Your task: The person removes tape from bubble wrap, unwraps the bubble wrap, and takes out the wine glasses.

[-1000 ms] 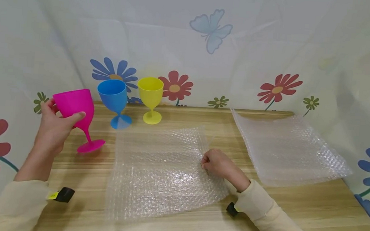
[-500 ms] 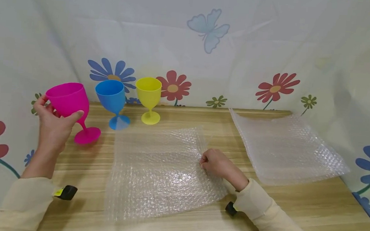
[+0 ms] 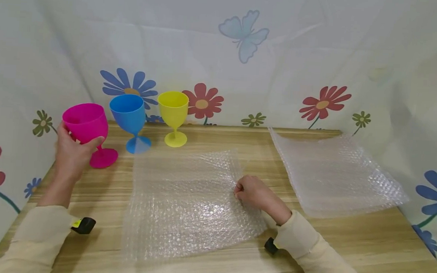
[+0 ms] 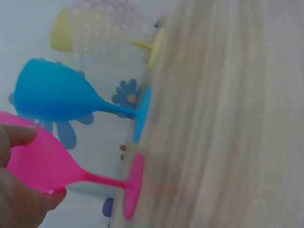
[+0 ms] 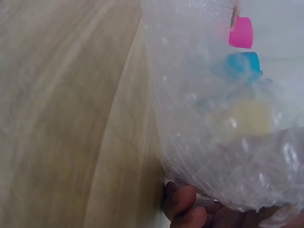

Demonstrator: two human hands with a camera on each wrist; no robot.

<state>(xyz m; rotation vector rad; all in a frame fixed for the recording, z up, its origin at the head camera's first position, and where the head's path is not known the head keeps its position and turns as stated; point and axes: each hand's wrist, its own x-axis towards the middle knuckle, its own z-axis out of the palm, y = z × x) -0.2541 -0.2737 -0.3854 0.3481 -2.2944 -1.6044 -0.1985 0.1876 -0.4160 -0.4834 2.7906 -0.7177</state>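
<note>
My left hand [image 3: 73, 154] grips the bowl of a pink goblet [image 3: 90, 125], thumb on the near side. The goblet stands upright at the left, its foot at the tabletop. Just right of it is a blue goblet [image 3: 128, 115], then a yellow goblet [image 3: 173, 112], both upright. My right hand [image 3: 254, 193] pinches the right edge of a clear bubble wrap bag [image 3: 183, 210] lying mid-table. In the right wrist view, curled fingers [image 5: 183, 202] hold the edge of the bubble wrap, and the goblets show blurred through it.
A second bubble wrap bag [image 3: 337, 178] lies at the right of the wooden table [image 3: 366, 248]. A white curtain [image 3: 194, 46] printed with flowers rises behind and along both sides. The first bag's far left corner overlaps the blue goblet's foot in the head view.
My left hand has lowered the pink goblet and turned it from tilted to upright, beside the blue one. My right hand keeps its hold on the bubble wrap bag.
</note>
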